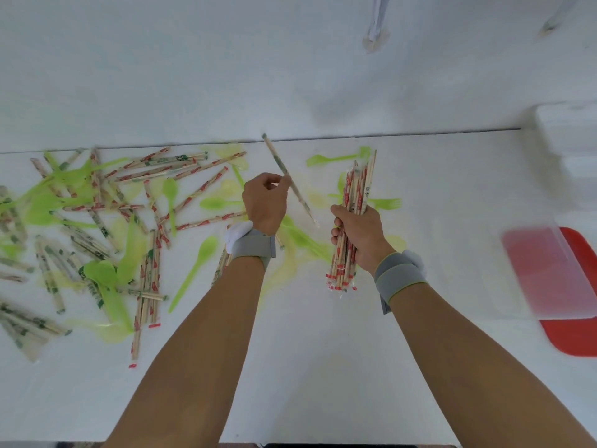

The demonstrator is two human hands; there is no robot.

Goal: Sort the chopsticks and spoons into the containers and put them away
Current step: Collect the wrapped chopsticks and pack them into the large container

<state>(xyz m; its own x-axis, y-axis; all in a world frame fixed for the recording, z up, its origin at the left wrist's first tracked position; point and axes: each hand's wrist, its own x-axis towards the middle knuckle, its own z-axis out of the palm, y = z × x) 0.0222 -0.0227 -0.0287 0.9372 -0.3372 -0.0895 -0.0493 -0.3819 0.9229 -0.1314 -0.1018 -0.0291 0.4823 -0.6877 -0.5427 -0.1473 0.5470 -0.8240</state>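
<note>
Both hands are raised over the white table (323, 367), each wearing a grey wrist strap. Right hand (360, 236) is closed in a full fist around a bundle of wrapped chopsticks (352, 218), held roughly upright; the bundle holds well over a dozen red-printed pairs, but an exact count cannot be made where they overlap. Left hand (265, 205) has its fingers curled and pinches a single wrapped chopstick pair (287, 176) near its middle between thumb and fingertips; this pair bears green print and tilts with its far end pointing up and left. Loose stock covers the left half of the table: a scattered heap of wrapped chopsticks (129, 202), several dozen in red and green print, mixed with bright green plastic spoons (193, 273) and paler yellow-green ones; blur prevents a firm count of either. Two green forks (336, 157) are visible near the bundle, one beyond it, one just to its right. At the right edge, one clear plastic container (549, 273) sits partly over one red lid (578, 337), well apart from the heap. A second clear container (568, 137) stands beyond it.
</note>
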